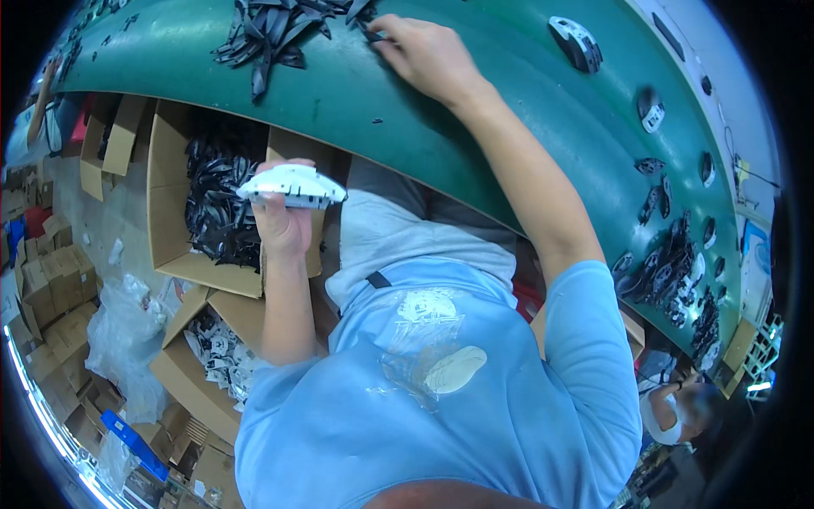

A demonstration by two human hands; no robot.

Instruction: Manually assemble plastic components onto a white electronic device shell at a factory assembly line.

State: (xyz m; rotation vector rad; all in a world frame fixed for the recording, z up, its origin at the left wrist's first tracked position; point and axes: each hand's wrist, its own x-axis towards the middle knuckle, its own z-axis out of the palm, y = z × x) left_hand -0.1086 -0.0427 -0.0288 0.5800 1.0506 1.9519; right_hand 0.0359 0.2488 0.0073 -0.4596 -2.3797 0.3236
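Note:
My left hand (284, 227) is raised in front of the bench edge, closed round a white curved plastic shell (295, 187) with small dark slots along its side. Out over the green bench (356, 110), my right hand (431, 61) pinches a slim black plastic piece (371, 36) between thumb and fingers. That piece is at the right end of a loose pile of pointed black plastic pieces (270, 36).
Below the bench edge stands a cardboard box (170, 195) of black pieces; another box (191, 373) holds white parts. Black-and-white shells (577, 44) lie on the bench, with a dark heap (670, 263) at the right. Another person (670, 411) is at the lower right.

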